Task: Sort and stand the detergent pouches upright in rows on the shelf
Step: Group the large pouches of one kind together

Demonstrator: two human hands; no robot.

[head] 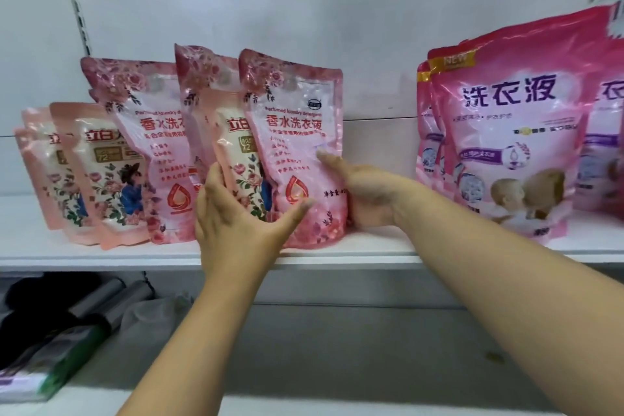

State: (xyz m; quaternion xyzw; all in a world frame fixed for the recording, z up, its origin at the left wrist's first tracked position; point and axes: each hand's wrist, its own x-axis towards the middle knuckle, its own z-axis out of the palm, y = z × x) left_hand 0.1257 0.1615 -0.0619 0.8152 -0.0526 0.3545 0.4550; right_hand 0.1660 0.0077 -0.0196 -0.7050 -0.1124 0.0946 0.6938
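White shelving fills the view, a flat shelf [371, 252] backed by a plain white panel. Both hands meet at one rose-printed pink pouch [297, 145] standing upright near the shelf's front edge. Left hand [236, 223] is spread wide — its thumb lies across the pouch's lower front while its fingers reach up onto the peach floral pouch [238, 165] just behind and to the left. Right hand [363, 191] cups the pouch's right edge, fingers straight along the side, nothing pinched.

Outward to the left, a second rose-printed pouch [152, 145] stands leaning a little, with another of its kind behind the held one. Further left stands a cluster of smaller peach floral pouches [98, 176], overlapping and tilted. To the right, well apart, stand larger bright pink pouches [506, 132] with purple lettering, several deep. Below, on the lower shelf [337, 365] — dark rolls and wrapped packs [50, 348] lie at the left.
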